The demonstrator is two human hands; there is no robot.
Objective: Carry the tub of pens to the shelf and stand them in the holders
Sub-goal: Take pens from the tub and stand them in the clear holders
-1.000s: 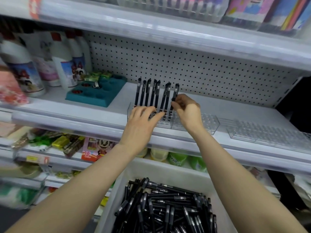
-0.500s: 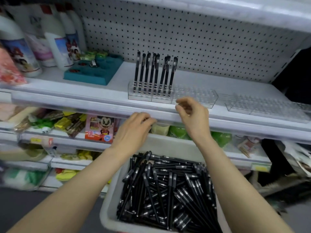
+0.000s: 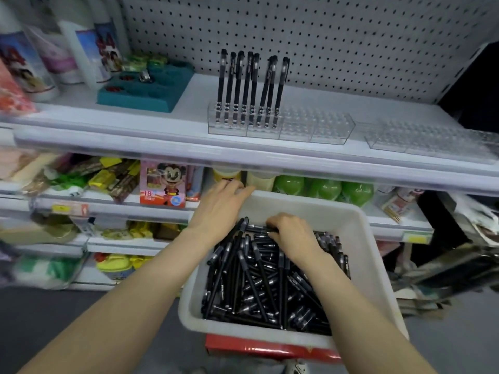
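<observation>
Dropping both hands from the shelf row back to the white plastic tub (image 3: 310, 209), I have my right hand (image 3: 294, 236) knuckles-up in the heap of black capped pens (image 3: 256, 287). Its fingers curl down among them; whether they have closed on any is hidden. My left hand (image 3: 221, 209) lies slack-fingered just left of it, at the tub's far corner. Above and beyond both hands, the clear plastic holder (image 3: 316, 128) carries a short row of upright pens (image 3: 247, 85), with the holes to their right unfilled. I judge this another refill grab.

My left forearm (image 3: 135, 292) reaches forward and rightward; my left hand (image 3: 221, 209) lies palm down, fingers straight, pointing ahead. My right forearm (image 3: 359, 300) angles leftward; my right hand (image 3: 294, 236) is knuckles up, fingers curled under, fingertips hidden.
</observation>
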